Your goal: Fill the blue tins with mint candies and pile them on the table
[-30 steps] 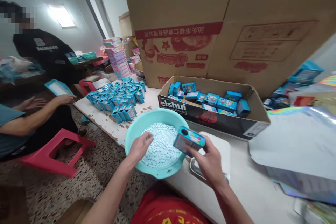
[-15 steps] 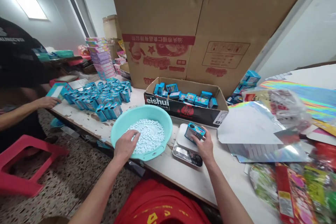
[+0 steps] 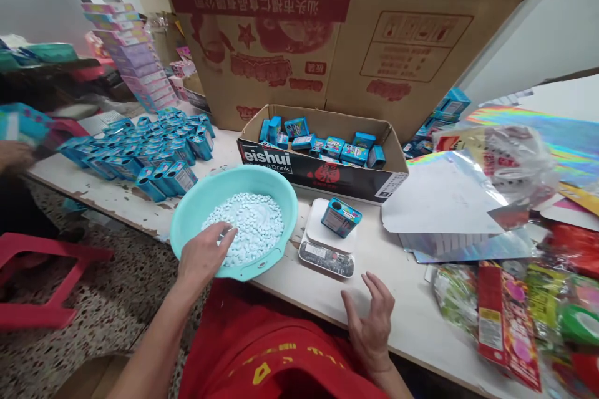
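Head view: left hand (image 3: 203,255) hovering half-curled over white pellets (image 3: 255,224) in teal basin (image 3: 187,212); cannot tell whether holding any. Right hand (image 3: 373,321) hanging wide open, holding nothing, near scale (image 3: 317,227). Blue box (image 3: 341,218) resting on scale; carton (image 3: 355,182) sitting behind on tabletop (image 3: 407,287).

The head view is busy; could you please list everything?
table: one, white, centre
basin: one, turquoise, on table
pellets: many, pale blue, in basin
scale: one, white, right of basin
single box: one, blue, on scale
grouped boxes: many, blue, table's left
carton: one, black, behind scale
loose boxes: several, blue, in carton
cardboard: one, brown, behind carton
box stack: one, pink-purple, back left
sheets: several, white and silvery, right
plastic bag: one, clear, right
packets: several, mixed, front right
stool: one, red, lower left
co-worker's hand: one, blurred, left edge
shirt: one, red, bottom
left hand: one, bare, over basin
right hand: one, bare, table's front
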Motion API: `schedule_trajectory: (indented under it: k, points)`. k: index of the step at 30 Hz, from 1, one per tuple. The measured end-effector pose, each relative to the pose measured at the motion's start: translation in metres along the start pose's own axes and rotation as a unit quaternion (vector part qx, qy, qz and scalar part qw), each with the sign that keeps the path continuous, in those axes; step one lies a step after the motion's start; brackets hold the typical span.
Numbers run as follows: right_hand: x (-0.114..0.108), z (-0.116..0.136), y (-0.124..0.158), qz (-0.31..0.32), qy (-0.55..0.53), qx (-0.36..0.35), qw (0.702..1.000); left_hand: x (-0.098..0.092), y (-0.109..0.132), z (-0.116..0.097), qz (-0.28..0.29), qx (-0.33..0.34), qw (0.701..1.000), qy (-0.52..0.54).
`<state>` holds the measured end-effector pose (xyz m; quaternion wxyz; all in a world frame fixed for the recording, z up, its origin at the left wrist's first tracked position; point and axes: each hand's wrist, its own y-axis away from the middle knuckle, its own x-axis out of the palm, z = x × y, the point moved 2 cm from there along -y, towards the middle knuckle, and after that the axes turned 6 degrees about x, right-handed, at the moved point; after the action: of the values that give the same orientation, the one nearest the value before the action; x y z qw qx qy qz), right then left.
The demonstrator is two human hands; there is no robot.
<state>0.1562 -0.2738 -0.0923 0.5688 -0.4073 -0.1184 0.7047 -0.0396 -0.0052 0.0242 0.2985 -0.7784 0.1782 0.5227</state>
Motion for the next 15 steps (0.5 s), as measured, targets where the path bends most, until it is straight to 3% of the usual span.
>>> schedule_trajectory:
  k: [8, 15]
  points:
    - [0.0069, -0.0084, -0.0037, 0.030, 0.042, 0.010, 0.999, 0.0034, 0.0033, 0.0070, -0.047, 0.015, 0.999, 0.010]
    - [0.0059, -0.0072, -0.0020, 0.011, 0.051, -0.002, 0.999, -0.0015, 0.0030, 0.0028, -0.143, 0.080, 0.986, 0.022]
